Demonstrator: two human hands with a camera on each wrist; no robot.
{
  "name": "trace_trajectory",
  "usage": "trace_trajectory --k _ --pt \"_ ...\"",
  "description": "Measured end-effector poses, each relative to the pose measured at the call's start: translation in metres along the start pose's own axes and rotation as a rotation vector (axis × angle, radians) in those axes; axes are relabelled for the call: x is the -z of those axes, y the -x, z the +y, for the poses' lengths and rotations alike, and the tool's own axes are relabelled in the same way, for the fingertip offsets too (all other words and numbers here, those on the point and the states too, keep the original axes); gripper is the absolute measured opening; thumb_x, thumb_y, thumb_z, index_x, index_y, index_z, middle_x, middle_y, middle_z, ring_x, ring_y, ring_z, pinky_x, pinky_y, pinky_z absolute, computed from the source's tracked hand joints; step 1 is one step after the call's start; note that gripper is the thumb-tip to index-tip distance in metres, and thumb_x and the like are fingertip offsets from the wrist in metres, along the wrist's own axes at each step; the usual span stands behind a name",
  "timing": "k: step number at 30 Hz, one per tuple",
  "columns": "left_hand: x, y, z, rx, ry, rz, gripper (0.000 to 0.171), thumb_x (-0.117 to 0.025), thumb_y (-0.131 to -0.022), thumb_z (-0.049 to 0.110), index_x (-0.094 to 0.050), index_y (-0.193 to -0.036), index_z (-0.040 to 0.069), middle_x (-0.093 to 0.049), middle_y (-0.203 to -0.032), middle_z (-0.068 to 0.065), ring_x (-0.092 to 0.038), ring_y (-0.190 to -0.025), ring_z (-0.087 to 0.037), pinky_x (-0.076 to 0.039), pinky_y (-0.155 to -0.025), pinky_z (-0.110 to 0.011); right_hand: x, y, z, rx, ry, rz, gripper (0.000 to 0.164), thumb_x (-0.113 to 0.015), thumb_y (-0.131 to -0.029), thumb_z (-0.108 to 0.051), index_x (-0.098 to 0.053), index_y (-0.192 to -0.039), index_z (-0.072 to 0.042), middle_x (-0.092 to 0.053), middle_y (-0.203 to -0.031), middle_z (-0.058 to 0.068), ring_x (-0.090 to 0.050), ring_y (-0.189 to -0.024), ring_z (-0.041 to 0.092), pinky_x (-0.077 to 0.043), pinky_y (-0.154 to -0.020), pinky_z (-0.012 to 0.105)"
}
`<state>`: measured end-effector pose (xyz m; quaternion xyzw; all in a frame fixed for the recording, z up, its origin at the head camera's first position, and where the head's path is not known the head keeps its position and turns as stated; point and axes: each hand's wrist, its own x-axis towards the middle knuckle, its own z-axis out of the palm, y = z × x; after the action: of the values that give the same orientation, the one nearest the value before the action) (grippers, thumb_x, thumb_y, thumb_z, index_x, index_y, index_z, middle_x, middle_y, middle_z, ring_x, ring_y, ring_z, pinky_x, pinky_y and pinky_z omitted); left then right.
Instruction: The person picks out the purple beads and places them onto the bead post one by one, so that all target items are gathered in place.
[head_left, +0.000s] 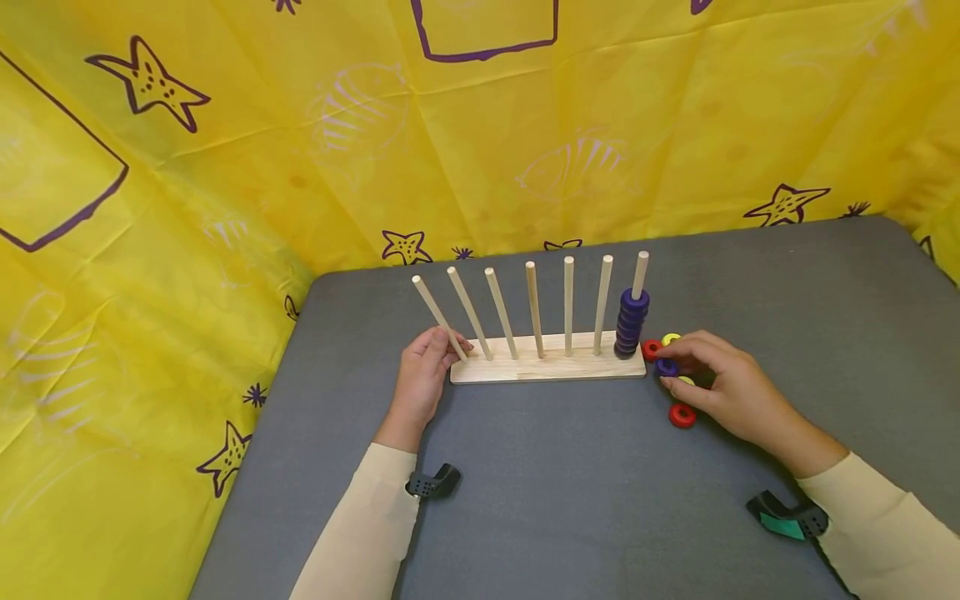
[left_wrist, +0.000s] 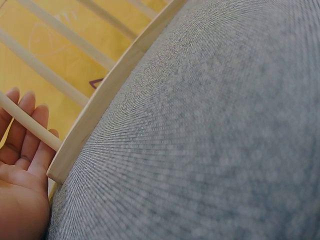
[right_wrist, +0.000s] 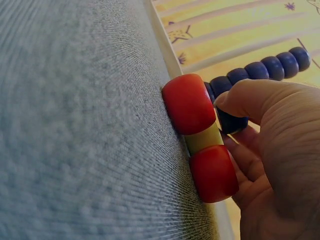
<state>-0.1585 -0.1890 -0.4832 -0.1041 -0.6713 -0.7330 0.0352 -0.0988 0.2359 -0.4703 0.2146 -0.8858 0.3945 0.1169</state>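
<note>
A wooden rack [head_left: 547, 367] with a row of upright pegs stands on the table. Dark blue rings [head_left: 632, 321] are stacked on its rightmost peg. At the rack's left end, my left hand [head_left: 422, 375] holds the leftmost peg [head_left: 438, 317], thumb on the near side and fingers behind it. Right of the rack, my right hand [head_left: 723, 379] pinches a blue ring [right_wrist: 232, 122] between thumb and fingers, low over the table. Close around it lie a red ring [head_left: 682, 416], another red ring [head_left: 651, 350] and yellow rings [head_left: 671, 339], one partly hidden by the thumb.
A grey table [head_left: 555, 492] carries everything. Yellow cloth [head_left: 480, 150] with sea-creature drawings hangs behind it and along the left side. Dark straps [head_left: 435, 482] sit at both wrists. The rack's other pegs [head_left: 568, 304] stand bare.
</note>
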Motion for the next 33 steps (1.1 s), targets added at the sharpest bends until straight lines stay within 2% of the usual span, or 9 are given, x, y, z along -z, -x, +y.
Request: trace_trajectory --k 4,9,23,33 --pt "0.0002 0.0001 0.0002 -0.001 -0.004 -0.003 0.064 -0.059 -0.113 0.044 -0.061 -0.108 -0.02 -0.07 -0.105 -0.013 -0.068 -0.105 -0.033 -0.056 -0.095 -0.037 -0.0004 -0.0002 0.0015 0.012 -0.013 0.016 0.044 -0.095 -0.08 0.008 -0.077 -0.117 -0.007 -0.068 -0.11 0.002 -0.066 -0.09 0.016 -0.049 -0.082 0.009" --pt "-0.0001 0.0008 0.0012 0.008 -0.01 -0.004 0.06 -0.057 -0.115 0.04 -0.062 -0.109 -0.019 -0.07 -0.105 -0.013 -0.068 -0.106 -0.033 -0.056 -0.095 -0.037 -0.0005 -0.0004 0.0031 0.036 -0.019 0.036 0.045 -0.095 -0.078 0.009 -0.077 -0.116 -0.007 -0.066 -0.111 0.003 -0.064 -0.089 0.014 -0.049 -0.081 0.009" --pt "-0.0009 0.0021 0.0025 0.015 -0.006 0.003 0.048 -0.051 -0.118 0.027 -0.063 -0.109 -0.019 -0.07 -0.104 -0.013 -0.068 -0.104 -0.028 -0.056 -0.095 -0.037 0.0009 -0.0011 -0.0025 0.032 -0.02 0.081 0.047 -0.098 -0.073 0.01 -0.076 -0.112 -0.004 -0.068 -0.107 0.003 -0.064 -0.083 0.016 -0.05 -0.079 0.009" --pt "-0.0015 0.0011 0.0034 0.016 -0.003 0.008 0.056 -0.056 -0.116 0.035 -0.062 -0.109 -0.02 -0.07 -0.103 -0.011 -0.068 -0.105 -0.031 -0.056 -0.095 -0.037 0.0048 -0.0043 -0.0062 0.082 -0.031 0.129 0.05 -0.097 -0.068 0.016 -0.076 -0.109 -0.002 -0.067 -0.107 0.004 -0.061 -0.083 0.011 -0.05 -0.078 0.008"
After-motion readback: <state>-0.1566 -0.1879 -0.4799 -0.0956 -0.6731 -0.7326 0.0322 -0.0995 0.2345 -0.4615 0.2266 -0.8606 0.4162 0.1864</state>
